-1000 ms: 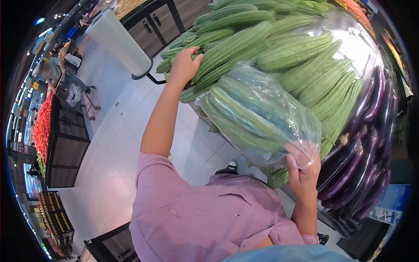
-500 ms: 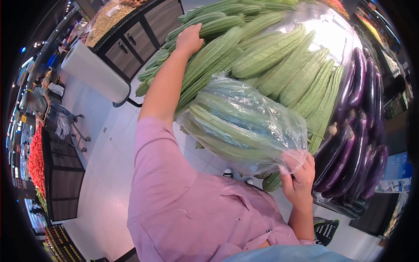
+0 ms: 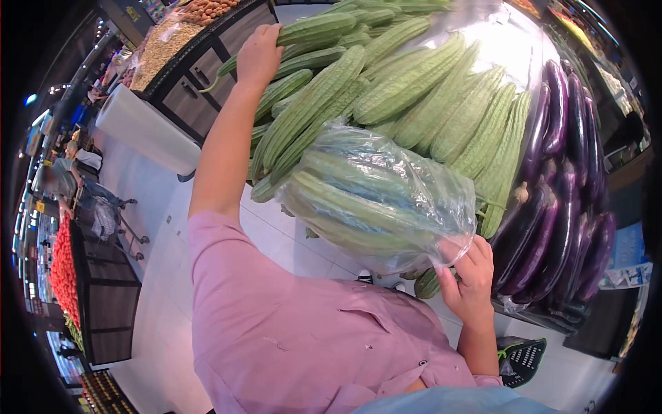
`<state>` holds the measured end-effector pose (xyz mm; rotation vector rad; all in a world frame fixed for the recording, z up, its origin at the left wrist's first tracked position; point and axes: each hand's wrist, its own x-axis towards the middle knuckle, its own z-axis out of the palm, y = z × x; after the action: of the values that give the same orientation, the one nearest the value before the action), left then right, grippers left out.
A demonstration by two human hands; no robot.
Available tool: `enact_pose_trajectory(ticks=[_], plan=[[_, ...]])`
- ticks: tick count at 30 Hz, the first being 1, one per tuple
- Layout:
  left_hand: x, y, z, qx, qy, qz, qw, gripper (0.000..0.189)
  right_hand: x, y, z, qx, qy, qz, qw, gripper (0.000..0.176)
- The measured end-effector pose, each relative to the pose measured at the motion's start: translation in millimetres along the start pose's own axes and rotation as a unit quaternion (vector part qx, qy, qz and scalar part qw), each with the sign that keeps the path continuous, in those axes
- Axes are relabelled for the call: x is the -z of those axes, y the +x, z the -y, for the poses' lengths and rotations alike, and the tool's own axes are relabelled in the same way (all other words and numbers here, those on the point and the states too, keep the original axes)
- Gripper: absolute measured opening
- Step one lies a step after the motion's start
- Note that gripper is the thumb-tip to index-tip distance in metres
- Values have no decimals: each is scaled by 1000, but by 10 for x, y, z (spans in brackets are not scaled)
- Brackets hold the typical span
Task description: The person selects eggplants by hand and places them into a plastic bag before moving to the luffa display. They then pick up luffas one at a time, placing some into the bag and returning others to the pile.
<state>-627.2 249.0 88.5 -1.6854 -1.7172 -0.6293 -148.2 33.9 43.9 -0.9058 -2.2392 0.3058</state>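
My left hand (image 3: 259, 56) is wrapped around a ridged luffa gourd (image 3: 318, 27) near its stem end, at the far left of the pile. The stem sticks out to the left of the hand. My right hand (image 3: 470, 281) pinches the gathered mouth of a clear plastic bag (image 3: 441, 207). Inside the bag lie several long green luffas, seen through the wrinkled film. The bag rests against the front of the heap of loose luffas (image 3: 414, 77).
Purple eggplants (image 3: 531, 252) lie right of the luffas. A large roll of plastic bags (image 3: 148, 131) stands at the left. A black basket (image 3: 522, 360) sits on the floor at lower right. A person with a cart (image 3: 114, 214) is at far left.
My left hand has moved left and up, with the luffa pulled out from the pile and its stem now showing. My right hand still holds the bag in nearly the same place.
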Motion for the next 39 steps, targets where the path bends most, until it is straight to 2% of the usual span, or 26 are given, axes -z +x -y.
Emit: enact_pose_trajectory(ticks=[4, 5, 7, 9, 12, 14, 16, 17, 18, 19, 21, 22, 24, 26, 27, 28, 30, 31, 32, 33, 34, 35, 36, 37, 38, 39], plan=[[567, 101, -71, 48, -48, -33, 997, 48, 53, 40, -12, 15, 9, -4, 1000, 28], [687, 125, -106, 41, -128, -27, 991, 48, 71, 55, -15, 17, 15, -10, 1000, 28], [1042, 182, -278, 47, -287, 8, 957, 46, 98, 101, -27, 31, 25, -23, 999, 27], [1278, 227, -508, 57, -436, 33, 897, 41, 147, 129, -33, 39, 38, -42, 998, 26], [1688, 316, -864, 83, -523, 73, 845, 35, 217, 160, -11, 58, 62, -67, 994, 25], [1873, 411, -1032, 54, -544, 74, 834, 34, 275, 161, 5, 68, 73, -81, 992, 23], [2076, 469, -1247, 43, -637, 108, 762, 34, 352, 138, 10, 74, 83, -94, 989, 22], [2139, 504, -1353, 53, -660, 123, 739, 35, 394, 125, 0, 77, 93, -107, 987, 21], [2216, 520, -1476, 47, -660, 124, 739, 35, 443, 109, -6, 80, 102, -118, 985, 19], [2287, 517, -1612, 35, -710, 130, 692, 35, 492, 95, -12, 78, 99, -122, 984, 19], [2388, 477, -1907, 23, -793, 147, 591, 35, 583, 81, -34, 47, 180, -175, 967, 17], [2436, 433, -2063, 22, -794, 150, 589, 35, 627, 72, -84, 39, 216, -178, 959, 30], [2511, 295, -2390, -11, -839, 211, 501, 35, 659, 62, -99, -35, 341, -198, 918, 54], [2519, 90, -2737, 9, -835, 234, 498, 37, 714, 66, -200, -68, 463, -163, 869, 77], [2538, -2, -2888, 28, -824, 269, 498, 41, 748, 82, -220, -55, 503, -135, 852, 81], [2477, -76, -3041, 43, -826, 284, 486, 41, 815, 53, -257, -121, 570, -70, 810, 82], [2367, -269, -3306, 7, -818, 295, 494, 44, 827, -33, -351, -36, 715, 9, 699, 76], [2422, -289, -3367, 4, -789, 335, 514, 44, 809, -89, -359, -59, 721, 7, 691, 76], [2381, -340, -3440, 20, -790, 347, 505, 44, 785, -121, -359, -35, 762, 14, 646, 74], [2328, -382, -3516, -1, -768, 344, 540, 43, 763, -160, -369, -7, 800, 19, 599, 72], [2274, -432, -3569, -25, -743, 341, 575, 42, 746, -214, -403, -20, 806, 15, 591, 72], [2223, -478, -3580, -16, -741, 351, 572, 42, 732, -262, -446, -59, 810, -15, 584, 74], [2177, -510, -3558, -71, -657, 299, 688, 45, 730, -303, -473, -95, 811, -45, 575, 76], [2141, -533, -3516, -129, -556, 239, 786, 48, 788, -357, -443, -141, 689, -90, 705, 67], [2126, -553, -3470, -187, -439, 174, 861, 51, 808, -445, -482, -157, 626, -125, 754, 64], [2267, -550, -3406, -221, -339, 207, 891, 52, 842, -570, -571, -169, 589, -141, 778, 66]])
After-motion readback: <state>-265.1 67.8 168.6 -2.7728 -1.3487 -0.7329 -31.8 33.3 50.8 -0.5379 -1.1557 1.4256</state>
